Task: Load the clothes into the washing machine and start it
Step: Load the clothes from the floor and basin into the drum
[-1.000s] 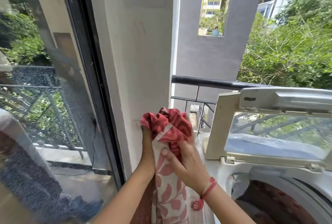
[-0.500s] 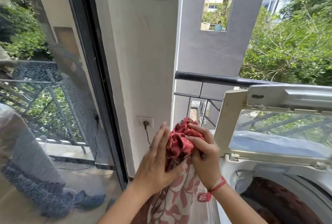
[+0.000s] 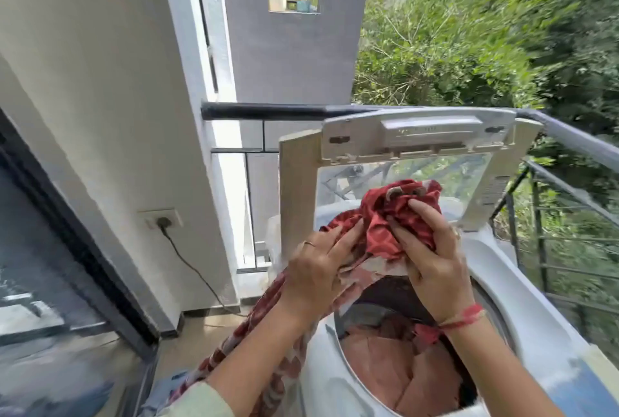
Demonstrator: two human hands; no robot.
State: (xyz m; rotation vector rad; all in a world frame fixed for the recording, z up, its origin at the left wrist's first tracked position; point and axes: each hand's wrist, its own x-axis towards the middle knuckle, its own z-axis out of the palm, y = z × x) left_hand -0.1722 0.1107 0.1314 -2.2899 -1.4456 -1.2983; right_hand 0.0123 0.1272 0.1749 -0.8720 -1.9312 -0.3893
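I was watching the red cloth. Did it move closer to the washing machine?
Yes. The red cloth was bunched beside the raised lid, by the wall. Now both hands hold it in front of the lid, above the open drum.

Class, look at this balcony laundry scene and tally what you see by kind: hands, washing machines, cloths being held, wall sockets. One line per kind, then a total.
Hands: 2, the left hand and the right hand
White top-loading washing machines, lid up: 1
Red and white patterned cloths held: 1
White wall sockets with a black plug: 1
Total: 5
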